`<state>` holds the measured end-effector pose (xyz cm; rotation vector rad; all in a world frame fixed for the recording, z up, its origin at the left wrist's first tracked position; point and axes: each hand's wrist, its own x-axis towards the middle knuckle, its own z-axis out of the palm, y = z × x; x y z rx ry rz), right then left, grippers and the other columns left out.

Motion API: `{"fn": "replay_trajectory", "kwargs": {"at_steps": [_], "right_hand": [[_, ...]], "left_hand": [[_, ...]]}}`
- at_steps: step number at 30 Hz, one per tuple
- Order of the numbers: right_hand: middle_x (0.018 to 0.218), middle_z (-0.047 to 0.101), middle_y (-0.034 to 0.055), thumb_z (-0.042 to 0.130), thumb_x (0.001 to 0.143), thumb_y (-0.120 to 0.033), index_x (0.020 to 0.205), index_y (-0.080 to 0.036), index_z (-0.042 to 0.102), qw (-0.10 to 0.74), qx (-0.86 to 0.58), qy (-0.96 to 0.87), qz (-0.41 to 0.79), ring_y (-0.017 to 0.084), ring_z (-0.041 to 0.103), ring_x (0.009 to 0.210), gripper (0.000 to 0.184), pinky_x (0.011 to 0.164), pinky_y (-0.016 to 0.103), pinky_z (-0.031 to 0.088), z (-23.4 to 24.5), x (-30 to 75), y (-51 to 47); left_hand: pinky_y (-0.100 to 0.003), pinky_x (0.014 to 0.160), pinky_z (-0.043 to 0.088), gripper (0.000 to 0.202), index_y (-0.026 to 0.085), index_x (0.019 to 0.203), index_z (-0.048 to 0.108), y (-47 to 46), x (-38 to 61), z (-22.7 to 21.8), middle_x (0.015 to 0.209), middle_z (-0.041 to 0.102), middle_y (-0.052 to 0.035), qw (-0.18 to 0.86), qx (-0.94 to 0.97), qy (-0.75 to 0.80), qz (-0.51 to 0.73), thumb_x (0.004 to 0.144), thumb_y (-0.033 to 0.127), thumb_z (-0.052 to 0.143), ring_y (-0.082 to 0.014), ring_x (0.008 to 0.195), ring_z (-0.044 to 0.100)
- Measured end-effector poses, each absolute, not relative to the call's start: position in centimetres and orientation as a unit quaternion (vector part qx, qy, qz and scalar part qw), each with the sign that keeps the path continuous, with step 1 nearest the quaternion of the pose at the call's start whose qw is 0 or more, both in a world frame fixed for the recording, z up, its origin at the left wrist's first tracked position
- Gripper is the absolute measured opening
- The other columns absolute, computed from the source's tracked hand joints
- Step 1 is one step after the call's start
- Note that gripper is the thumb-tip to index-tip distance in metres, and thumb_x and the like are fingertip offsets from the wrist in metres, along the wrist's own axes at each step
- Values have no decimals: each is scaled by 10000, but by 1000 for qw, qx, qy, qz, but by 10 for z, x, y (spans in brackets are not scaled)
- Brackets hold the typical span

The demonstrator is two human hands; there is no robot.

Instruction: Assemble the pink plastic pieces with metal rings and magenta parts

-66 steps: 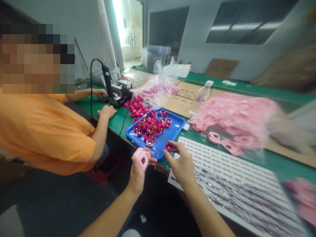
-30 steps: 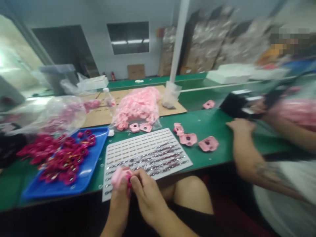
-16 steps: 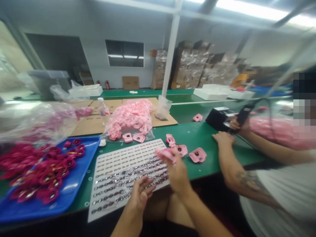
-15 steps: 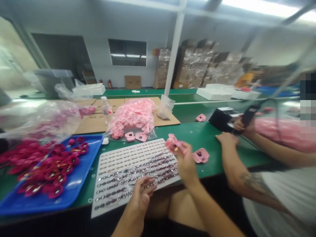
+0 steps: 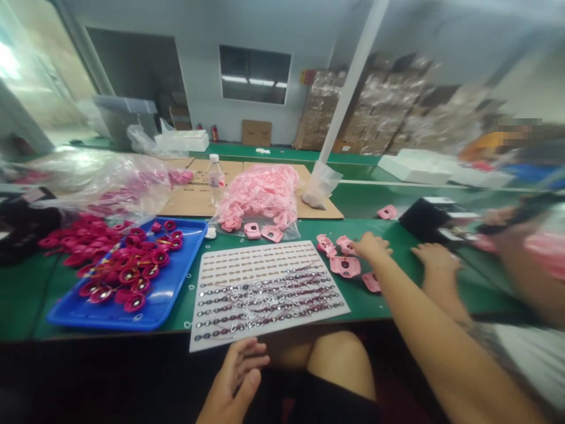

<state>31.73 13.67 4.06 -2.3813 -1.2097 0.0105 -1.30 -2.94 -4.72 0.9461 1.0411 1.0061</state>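
My left hand (image 5: 238, 374) hovers palm-in at the front edge of the table, fingers loosely apart and nothing in it. Just beyond it lies a white sheet (image 5: 251, 259) with rows of slots, the nearer rows filled with small dark round pieces, with thin white rings scattered over them. My right hand (image 5: 374, 246) reaches over the green table, fingers spread, beside a small pink plastic part (image 5: 345, 244). Nothing shows in its grip. Close by sit a wider pink part (image 5: 345, 266) with a dark centre, another pink part (image 5: 325, 245), and one partly behind my forearm (image 5: 371, 282).
At left, a blue tray (image 5: 176, 288) carries many magenta parts (image 5: 132, 274). A clear bag of pink parts (image 5: 260, 194) and a bottle (image 5: 215, 174) stand behind the sheet. A co-worker's hand (image 5: 436, 257) rests near a black box (image 5: 426, 219) at right.
My right hand has moved right, away from the sheet, and let go of the pink part it held. More pink parts now show beside the sheet. The view has shifted left.
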Motion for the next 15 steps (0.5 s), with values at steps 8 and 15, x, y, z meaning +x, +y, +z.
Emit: {"fn": "replay_trajectory", "kwargs": {"at_steps": [8, 15], "right_hand": [[887, 539, 10, 485, 732, -236, 806, -234, 591, 144, -655, -742, 0, 161, 392, 901, 129, 804, 285, 254, 5, 233, 107], [811, 520, 57, 411, 770, -166, 756, -168, 552, 135, -609, -781, -22, 180, 379, 863, 142, 763, 307, 249, -10, 224, 109]], "left_hand": [[-430, 849, 359, 302, 248, 1001, 402, -25, -34, -22, 967, 527, -65, 634, 423, 503, 407, 719, 346, 444, -233, 887, 519], [-402, 836, 377, 275, 249, 1009, 390, -25, -35, -20, 963, 522, -56, 619, 451, 501, 403, 744, 320, 412, -211, 871, 525]]}}
